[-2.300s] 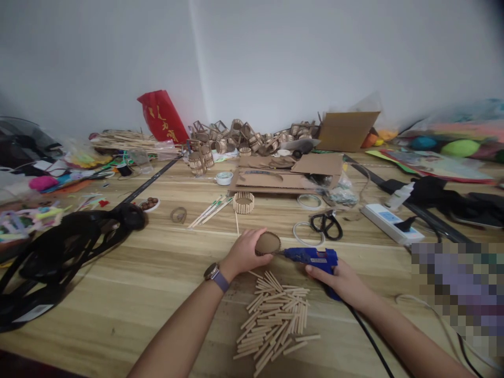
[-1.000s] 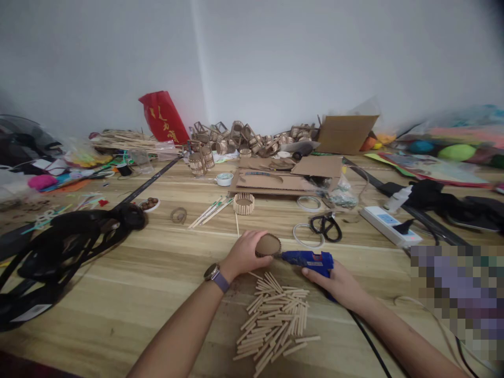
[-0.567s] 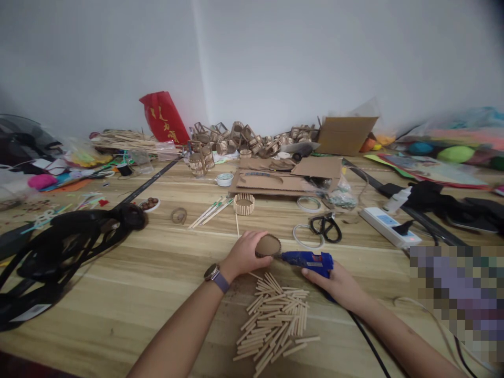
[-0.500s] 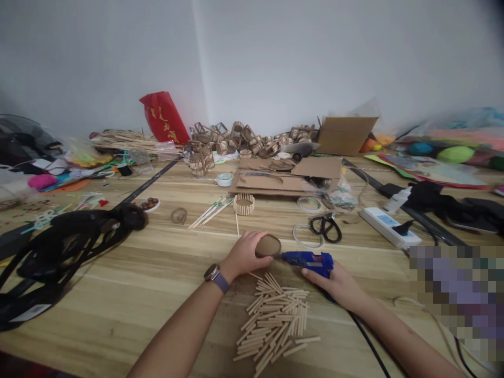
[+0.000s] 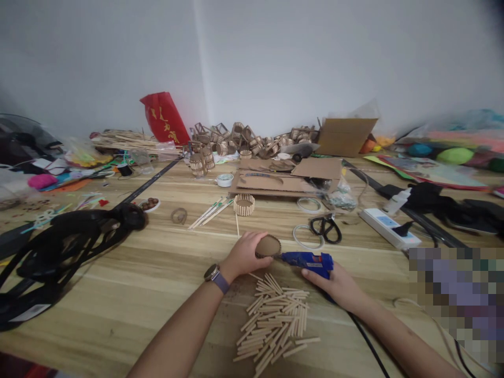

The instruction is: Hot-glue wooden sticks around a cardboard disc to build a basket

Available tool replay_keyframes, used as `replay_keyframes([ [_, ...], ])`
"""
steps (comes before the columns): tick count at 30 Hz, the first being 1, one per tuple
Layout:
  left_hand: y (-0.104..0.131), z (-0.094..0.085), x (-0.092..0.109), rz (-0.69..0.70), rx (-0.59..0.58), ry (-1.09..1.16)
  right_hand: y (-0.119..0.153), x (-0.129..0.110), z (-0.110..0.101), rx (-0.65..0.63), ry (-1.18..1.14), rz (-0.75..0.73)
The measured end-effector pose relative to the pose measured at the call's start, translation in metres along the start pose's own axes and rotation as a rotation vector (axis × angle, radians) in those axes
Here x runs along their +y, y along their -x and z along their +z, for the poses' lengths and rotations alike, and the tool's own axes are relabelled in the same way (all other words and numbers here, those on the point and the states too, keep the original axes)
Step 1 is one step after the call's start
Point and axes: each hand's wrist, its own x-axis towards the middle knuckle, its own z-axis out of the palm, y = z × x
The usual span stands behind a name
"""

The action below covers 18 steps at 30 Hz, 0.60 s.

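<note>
My left hand (image 5: 247,254) is closed around a small round cardboard cup (image 5: 268,245), tilted so its brown inside faces me. In my right hand (image 5: 337,283) is a blue hot glue gun (image 5: 307,260), its nozzle at the cup's right rim. I cannot tell whether glue is coming out. Just below both hands lies a loose heap of short wooden sticks (image 5: 275,320). Beyond my left hand stands a small ring-shaped cup faced with sticks (image 5: 244,205), with several longer sticks (image 5: 210,212) to its left.
Black scissors (image 5: 326,229) and a white ring (image 5: 308,236) lie beyond the glue gun. A power strip (image 5: 389,228) sits to the right, with cables on the table. Flat cardboard (image 5: 271,181) lies ahead, before a pile of stick-covered pieces (image 5: 248,140). Black straps (image 5: 74,247) cover the left.
</note>
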Motion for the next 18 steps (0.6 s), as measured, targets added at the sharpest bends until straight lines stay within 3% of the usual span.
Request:
replay_keyframes([
  [18, 0.0, 0.0002, -0.0004, 0.009, 0.004, 0.011, -0.0004, 0.0027, 0.0009, -0.013, -0.018, -0.018],
])
